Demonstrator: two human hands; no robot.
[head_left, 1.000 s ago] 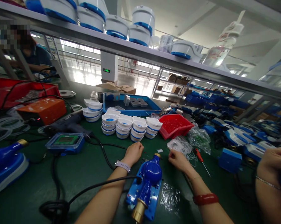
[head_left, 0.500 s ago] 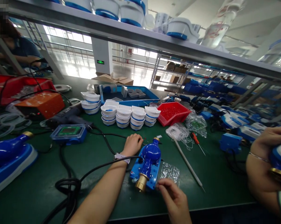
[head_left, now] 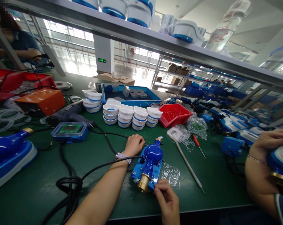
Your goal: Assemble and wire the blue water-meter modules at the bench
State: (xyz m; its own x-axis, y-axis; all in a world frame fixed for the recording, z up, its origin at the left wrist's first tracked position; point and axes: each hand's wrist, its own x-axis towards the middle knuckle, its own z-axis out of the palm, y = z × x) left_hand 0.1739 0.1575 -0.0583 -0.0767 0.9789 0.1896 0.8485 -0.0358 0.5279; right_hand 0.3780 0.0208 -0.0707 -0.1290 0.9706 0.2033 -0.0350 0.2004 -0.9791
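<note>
A blue water meter [head_left: 153, 153] with brass threaded ends lies on its light blue base on the green bench, a black cable [head_left: 108, 163] running off it to the left. Beside its far left side, my left hand [head_left: 135, 143] rests on the bench with curled fingers; whatever they hold is hidden. My right hand [head_left: 167, 200] is at the near right corner of the base, thumb and fingertips pinched together. Anything between them is too small to make out. A crumpled clear plastic bag [head_left: 171, 175] lies just right of the meter.
Stacked white cups [head_left: 125, 115] stand behind, near a red bin [head_left: 175, 115] of small red parts. An orange screwdriver [head_left: 196, 140] and a white rod [head_left: 188, 164] lie to the right. A co-worker's hand [head_left: 270, 147] holds another meter at far right. A shelf [head_left: 136, 32] crosses overhead.
My right hand has moved slightly left, so its fingertips are now against the near right corner of the base. My left hand stays where it was.
</note>
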